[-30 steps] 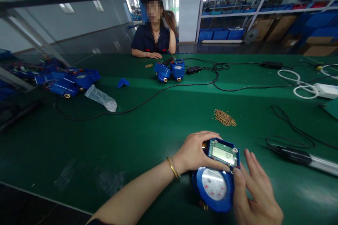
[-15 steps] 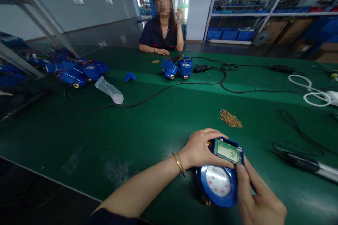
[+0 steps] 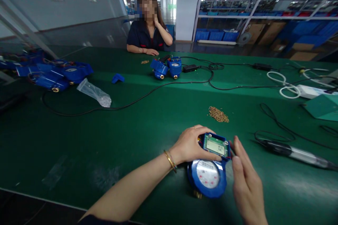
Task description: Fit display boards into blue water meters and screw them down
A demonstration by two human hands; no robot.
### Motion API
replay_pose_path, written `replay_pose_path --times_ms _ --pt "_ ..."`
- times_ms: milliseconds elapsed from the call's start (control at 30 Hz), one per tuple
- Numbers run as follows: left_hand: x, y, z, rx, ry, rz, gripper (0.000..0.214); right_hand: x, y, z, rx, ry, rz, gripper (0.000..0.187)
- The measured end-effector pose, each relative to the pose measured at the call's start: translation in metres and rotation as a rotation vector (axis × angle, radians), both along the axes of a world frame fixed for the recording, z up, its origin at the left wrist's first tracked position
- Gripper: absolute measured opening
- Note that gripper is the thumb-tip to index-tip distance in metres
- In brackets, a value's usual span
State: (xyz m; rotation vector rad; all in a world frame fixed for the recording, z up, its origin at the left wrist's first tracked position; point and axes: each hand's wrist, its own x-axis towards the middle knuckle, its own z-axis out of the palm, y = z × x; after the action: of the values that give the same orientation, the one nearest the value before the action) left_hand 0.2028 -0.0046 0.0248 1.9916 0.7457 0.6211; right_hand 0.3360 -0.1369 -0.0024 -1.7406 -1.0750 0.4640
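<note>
Fingers (image 3: 202, 130) of your left hand (image 3: 190, 145) curl round the blue water meter (image 3: 208, 181), gripping its display end. Your right hand (image 3: 245, 179) stands edge-on, fingers straight and together, tips touching the meter's right side. The meter rests close to the green table's (image 3: 132, 130) near edge, a pile of small brass parts (image 3: 218, 114) beyond it.

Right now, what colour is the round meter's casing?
The round plastic meter casing is blue, in head view.
</note>
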Motion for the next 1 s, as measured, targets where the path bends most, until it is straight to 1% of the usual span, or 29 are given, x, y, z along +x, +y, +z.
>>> replay_pose_path --times_ms 67,167,233,267,333,400,467,533,700,800,933,1000 --pt "0.0 -0.001 0.0 0.005 -0.006 -0.006 0.057 0.004 0.005 -0.003 0.039 0.034 0.052 0.061" --pt "0.001 -0.001 0.001 0.011 0.003 -0.011 0.054 0.01 0.013 -0.001 0.029 0.187 0.105 0.067" --pt "0.0 0.0 0.003 0.01 0.014 -0.023 0.055 0.015 0.016 0.003 0.018 0.29 0.141 0.062" --pt "-0.001 0.002 0.003 0.006 0.018 -0.049 0.056 0.019 0.018 0.006 0.012 0.316 0.158 0.057" --pt "-0.005 0.009 0.005 -0.014 0.018 -0.143 0.06 0.024 0.02 0.009 0.005 0.319 0.182 0.051" --pt "-0.011 0.016 0.006 -0.043 0.01 -0.256 0.067 0.027 0.02 0.01 0.013 0.304 0.187 0.048" --pt "-0.016 0.023 0.006 -0.068 0.003 -0.328 0.071 0.027 0.02 0.009 0.027 0.289 0.187 0.048" --pt "-0.02 0.026 0.004 -0.079 -0.007 -0.343 0.069 0.025 0.02 0.008 0.035 0.277 0.188 0.05" --pt "-0.02 0.026 0.0 -0.074 -0.058 -0.292 0.06 0.029 0.021 0.011 -0.011 0.275 0.247 0.053" --pt "-0.017 0.027 -0.003 -0.05 -0.054 -0.288 0.061 0.036 0.023 0.015 -0.036 0.165 0.3 0.055" --pt "-0.015 0.031 -0.007 -0.039 -0.077 -0.275 0.059 0.045 0.028 0.02 -0.027 -0.144 0.339 0.059" --pt "-0.014 0.032 -0.009 -0.04 -0.124 -0.273 0.058 0.048 0.031 0.022 -0.014 -0.252 0.351 0.058"
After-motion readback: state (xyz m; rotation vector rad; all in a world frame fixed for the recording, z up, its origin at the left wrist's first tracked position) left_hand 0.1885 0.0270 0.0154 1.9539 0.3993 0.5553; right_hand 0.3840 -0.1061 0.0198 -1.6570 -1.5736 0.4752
